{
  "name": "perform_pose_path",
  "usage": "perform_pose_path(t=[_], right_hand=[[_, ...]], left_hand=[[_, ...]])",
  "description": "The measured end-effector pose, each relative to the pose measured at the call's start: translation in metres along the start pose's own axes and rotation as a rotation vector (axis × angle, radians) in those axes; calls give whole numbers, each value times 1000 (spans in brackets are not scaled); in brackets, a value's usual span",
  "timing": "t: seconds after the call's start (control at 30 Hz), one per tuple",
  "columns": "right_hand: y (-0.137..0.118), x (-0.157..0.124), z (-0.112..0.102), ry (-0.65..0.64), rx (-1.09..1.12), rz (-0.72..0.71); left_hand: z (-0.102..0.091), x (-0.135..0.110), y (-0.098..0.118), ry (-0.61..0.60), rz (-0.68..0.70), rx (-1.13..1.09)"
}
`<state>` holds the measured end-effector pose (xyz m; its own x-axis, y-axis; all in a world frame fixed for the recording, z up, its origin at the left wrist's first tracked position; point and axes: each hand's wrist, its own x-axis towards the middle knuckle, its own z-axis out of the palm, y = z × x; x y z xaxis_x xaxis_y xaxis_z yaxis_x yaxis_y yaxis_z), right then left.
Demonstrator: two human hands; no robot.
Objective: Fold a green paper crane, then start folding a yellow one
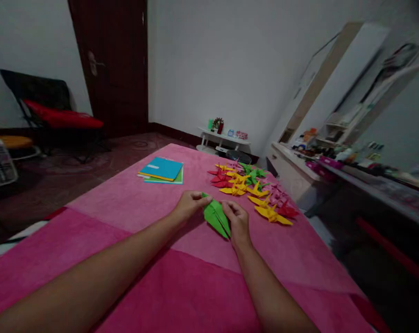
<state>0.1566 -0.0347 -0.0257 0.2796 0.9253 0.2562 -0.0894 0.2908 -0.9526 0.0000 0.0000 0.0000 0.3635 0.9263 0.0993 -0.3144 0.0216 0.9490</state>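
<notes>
Pink cloth [195,286]; folded grn paper [213,216] btwn L/R fingers [204,201].

Over a pink cloth [195,286], the left hand [191,204] pinches the far end of a diamond-shaped piece of green folded paper [214,217], while the right hand [237,221] grips its right edge. Beyond the right hand sit yellow [272,213], red, green and pink origami cranes; a stack of square paper sheets [164,167], blue on top, lies to the left. Past the cloth stand a dark brown door [119,69] and a low white shelf [226,137].
</notes>
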Motion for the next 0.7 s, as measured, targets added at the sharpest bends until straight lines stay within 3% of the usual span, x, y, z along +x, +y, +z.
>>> perform_pose_path(t=[0.27, 0.47, 0.7], right_hand=[[-6, -6, 4, -71, -283, -55], [-4, -12, 12, -63, -308, -92], [-8, -18, 16, -141, -323, -100]], left_hand=[[-5, 1, -10, 49, 67, 80], [-8, 0, -13, 117, 67, -13], [-9, -1, -10, 173, 76, -14]])
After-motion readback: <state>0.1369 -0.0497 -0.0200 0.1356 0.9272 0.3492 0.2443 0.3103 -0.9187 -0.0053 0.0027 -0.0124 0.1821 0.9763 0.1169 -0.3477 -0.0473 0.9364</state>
